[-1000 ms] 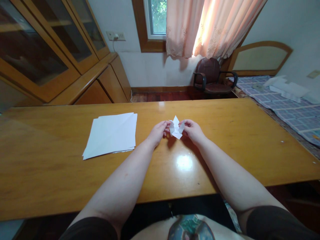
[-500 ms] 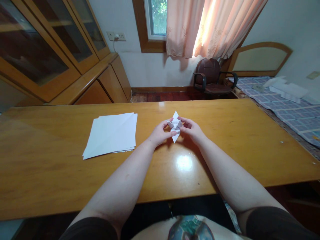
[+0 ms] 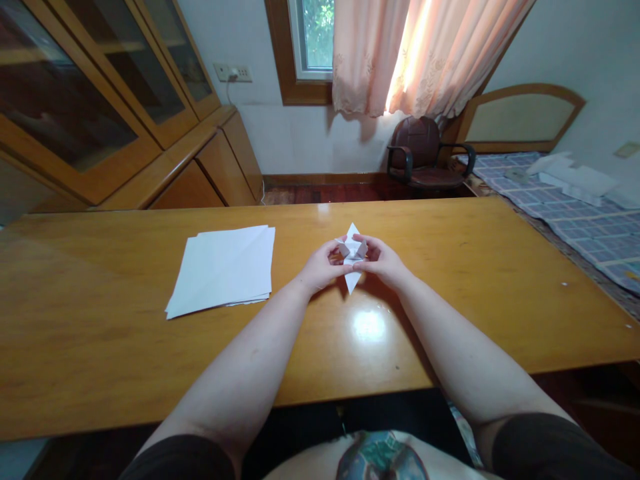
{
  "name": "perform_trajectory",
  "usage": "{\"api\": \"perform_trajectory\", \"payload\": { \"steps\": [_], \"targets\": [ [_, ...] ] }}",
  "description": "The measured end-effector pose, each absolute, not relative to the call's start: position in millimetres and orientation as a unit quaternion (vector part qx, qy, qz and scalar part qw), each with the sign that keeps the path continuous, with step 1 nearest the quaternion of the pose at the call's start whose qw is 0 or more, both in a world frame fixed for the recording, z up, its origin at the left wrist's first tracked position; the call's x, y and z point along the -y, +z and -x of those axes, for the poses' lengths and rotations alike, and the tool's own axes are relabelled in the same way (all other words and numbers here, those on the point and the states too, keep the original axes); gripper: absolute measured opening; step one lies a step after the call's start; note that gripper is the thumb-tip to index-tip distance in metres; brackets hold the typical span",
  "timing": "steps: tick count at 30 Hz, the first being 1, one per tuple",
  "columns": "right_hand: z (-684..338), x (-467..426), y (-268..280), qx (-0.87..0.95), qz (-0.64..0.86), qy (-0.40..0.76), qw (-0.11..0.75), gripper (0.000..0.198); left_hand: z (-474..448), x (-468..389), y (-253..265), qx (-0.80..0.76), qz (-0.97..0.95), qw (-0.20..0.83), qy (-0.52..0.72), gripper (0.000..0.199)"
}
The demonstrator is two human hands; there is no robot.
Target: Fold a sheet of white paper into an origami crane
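Note:
A small white folded paper figure point(image 3: 353, 249) with pointed ends toward and away from me is held above the wooden table point(image 3: 320, 353). My left hand point(image 3: 324, 265) grips its left side, thumb on the near part and fingers at the far part. On the other side my right hand point(image 3: 384, 259) pinches it the same way, its thumb close to the left thumb at the near point. Two small flaps stand up between the hands. Part of the paper is hidden behind the fingers.
A stack of white paper sheets point(image 3: 225, 270) lies on the table to the left. Beyond the table's far edge are a brown armchair point(image 3: 423, 153) and a bed point(image 3: 560, 200) at right. A wooden cabinet point(image 3: 175, 160) stands at far left.
My right thumb has moved from the paper figure's right flap to its near point, beside the left thumb. The near tip has shifted slightly toward me.

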State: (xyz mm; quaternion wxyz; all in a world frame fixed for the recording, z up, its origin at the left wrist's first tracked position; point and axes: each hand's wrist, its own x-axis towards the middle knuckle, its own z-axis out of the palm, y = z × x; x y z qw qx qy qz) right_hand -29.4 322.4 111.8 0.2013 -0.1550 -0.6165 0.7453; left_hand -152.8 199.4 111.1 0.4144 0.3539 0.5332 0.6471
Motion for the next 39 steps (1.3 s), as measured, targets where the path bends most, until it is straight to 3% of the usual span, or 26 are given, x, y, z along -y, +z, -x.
{"api": "perform_trajectory", "payload": {
  "steps": [8, 13, 22, 39],
  "targets": [
    [30.9, -320.7, 108.8, 0.613, 0.156, 0.745, 0.21, 0.057, 155.2, -200.6, 109.2, -0.55, -0.354, 0.363, 0.663, 0.051],
    [30.4, -322.0, 108.5, 0.616, 0.192, 0.726, 0.238, 0.028, 159.4, -200.9, 105.3, -0.582, -0.362, 0.319, 0.654, 0.022],
    [33.1, -325.4, 107.6, 0.623, 0.209, 0.686, 0.312, 0.019, 162.0, -203.3, 102.5, -0.622, -0.326, 0.235, 0.673, 0.016],
    [32.6, -326.9, 103.9, 0.646, 0.191, 0.664, 0.324, 0.017, 162.5, -202.9, 99.2, -0.602, -0.36, 0.274, 0.658, 0.02]
  ]
}}
